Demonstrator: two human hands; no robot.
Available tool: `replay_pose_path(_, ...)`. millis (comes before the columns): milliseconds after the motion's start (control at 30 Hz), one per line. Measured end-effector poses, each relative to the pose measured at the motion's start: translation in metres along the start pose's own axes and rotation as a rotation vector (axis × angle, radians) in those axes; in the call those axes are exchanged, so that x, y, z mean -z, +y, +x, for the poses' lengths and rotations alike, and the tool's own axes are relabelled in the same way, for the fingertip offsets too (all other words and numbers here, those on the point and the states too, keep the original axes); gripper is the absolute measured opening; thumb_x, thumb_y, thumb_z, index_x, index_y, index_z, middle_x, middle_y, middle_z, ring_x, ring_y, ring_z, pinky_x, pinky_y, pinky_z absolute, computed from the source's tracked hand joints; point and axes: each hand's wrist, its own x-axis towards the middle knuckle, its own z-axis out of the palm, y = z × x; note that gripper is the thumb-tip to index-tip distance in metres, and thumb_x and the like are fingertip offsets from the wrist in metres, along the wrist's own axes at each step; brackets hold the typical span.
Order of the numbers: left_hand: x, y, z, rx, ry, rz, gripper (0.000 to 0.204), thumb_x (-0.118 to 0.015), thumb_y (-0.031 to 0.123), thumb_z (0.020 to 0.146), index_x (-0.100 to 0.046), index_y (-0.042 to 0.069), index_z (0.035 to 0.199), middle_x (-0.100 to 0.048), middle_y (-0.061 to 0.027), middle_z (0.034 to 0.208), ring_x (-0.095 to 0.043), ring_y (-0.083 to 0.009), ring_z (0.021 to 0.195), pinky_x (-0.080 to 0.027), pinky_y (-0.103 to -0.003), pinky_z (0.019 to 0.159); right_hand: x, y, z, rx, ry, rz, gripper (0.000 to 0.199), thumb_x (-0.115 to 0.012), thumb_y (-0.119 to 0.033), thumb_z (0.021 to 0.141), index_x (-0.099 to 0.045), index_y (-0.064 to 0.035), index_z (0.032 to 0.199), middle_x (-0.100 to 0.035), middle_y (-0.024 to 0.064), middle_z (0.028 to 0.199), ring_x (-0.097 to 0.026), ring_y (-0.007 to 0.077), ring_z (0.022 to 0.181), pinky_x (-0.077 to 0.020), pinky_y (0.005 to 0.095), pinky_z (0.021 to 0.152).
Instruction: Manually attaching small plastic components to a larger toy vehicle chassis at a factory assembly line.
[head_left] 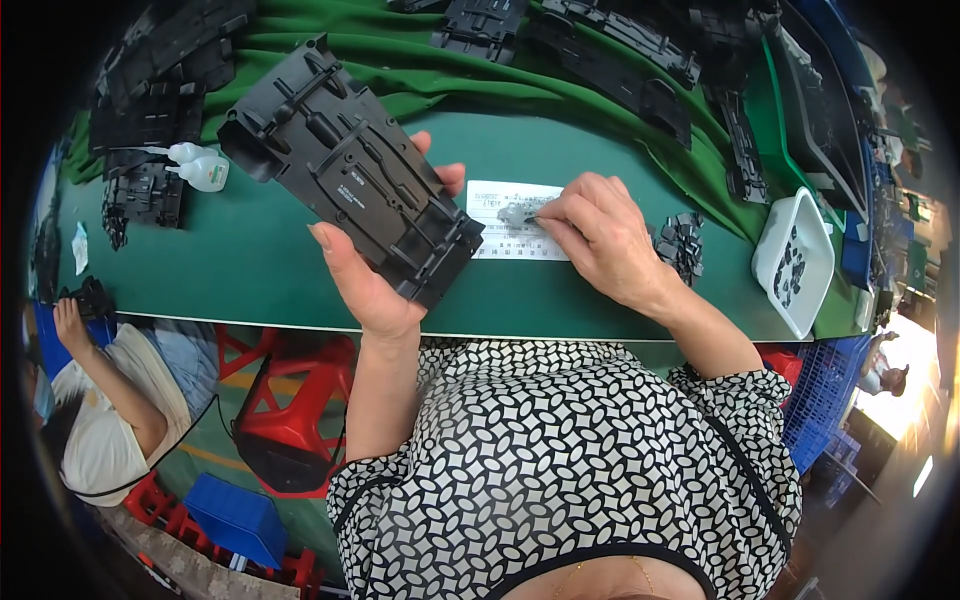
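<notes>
A long black molded plastic chassis plate [318,165] is tilted up over the table, with my left hand [372,285] wrapped round its near end. Ribs, tubes and pale print show on its face. My right hand [605,235] pinches at a printed white sheet [500,250], its fingertips at a greyish, shiny blob [516,212] on the paper. Something small and dark shows at those fingertips, too little to name. Beside my right wrist lies a pile of small black parts [681,243].
A white bin [768,255] with small black pieces stands right. At left lies a white squeeze bottle [205,168]. More black chassis plates [150,120] rest along the green cloth [350,62]. A co-worker's hand [72,325] is far left; a red stool [300,400] stands below the table.
</notes>
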Motion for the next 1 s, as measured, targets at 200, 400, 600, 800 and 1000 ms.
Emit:
replay_pose_path(200, 0.001, 0.0, 0.0, -0.007, -0.008, -0.017, 0.084, -0.041, 0.066, 0.084, -0.027, 0.004, 0.138, -0.043, -0.0195, 0.131, -0.055, -0.0332, 0.106, -0.04, -0.044, 0.096, -0.004, 0.003, 0.004, 0.194, 0.021, -0.1, 0.011, -0.063, -0.004, 0.071, -0.058, -0.0044, 0.081, -0.049, 0.0055, 0.075, -0.05, 0.0209, 0.07, -0.0369, 0.0323, 0.064)
replay_pose_path(400, 0.0, 0.003, -0.002, 0.013, -0.005, 0.033, 0.085, -0.041, 0.067, 0.084, -0.028, 0.003, 0.138, -0.044, -0.0194, 0.13, -0.055, -0.0326, 0.107, -0.04, -0.043, 0.098, 0.004, -0.004, 0.01, 0.376, -0.072, -0.283, 0.015, -0.057, -0.01, 0.066, -0.056, -0.003, 0.079, -0.045, 0.0053, 0.075, -0.047, 0.0185, 0.07, -0.037, 0.0308, 0.064)
replay_pose_path(600, 0.004, 0.001, 0.0, 0.044, -0.077, -0.067, 0.083, -0.036, 0.067, 0.086, -0.029, 0.003, 0.138, -0.043, -0.018, 0.132, -0.053, -0.0318, 0.11, -0.039, -0.043, 0.099, 0.011, -0.009, 0.014, 0.421, -0.131, -0.297, 0.015, -0.057, -0.011, 0.068, -0.056, -0.0016, 0.079, -0.044, 0.0052, 0.075, -0.047, 0.018, 0.071, -0.0375, 0.0303, 0.065)
replay_pose_path(800, -0.002, 0.001, 0.001, 0.066, -0.052, -0.05, 0.081, -0.031, 0.066, 0.088, -0.03, 0.002, 0.137, -0.043, -0.0175, 0.133, -0.054, -0.0297, 0.109, -0.039, -0.042, 0.099, 0.021, -0.013, 0.016, 0.303, -0.021, -0.124, 0.017, -0.063, -0.004, 0.067, -0.058, -0.0042, 0.084, -0.05, 0.0047, 0.079, -0.05, 0.0203, 0.072, -0.0372, 0.0314, 0.064)
replay_pose_path(1000, -0.001, -0.001, 0.001, 0.033, -0.07, 0.063, 0.079, -0.028, 0.065, 0.089, -0.031, 0.001, 0.135, -0.042, -0.0169, 0.133, -0.052, -0.0275, 0.11, -0.041, -0.039, 0.096, 0.008, -0.039, 0.016, 0.399, 0.202, 0.135, 0.028, -0.07, 0.0, 0.057, -0.063, -0.0037, 0.084, -0.05, 0.0022, 0.072, -0.049, 0.0174, 0.062, -0.0357, 0.0312, 0.059)
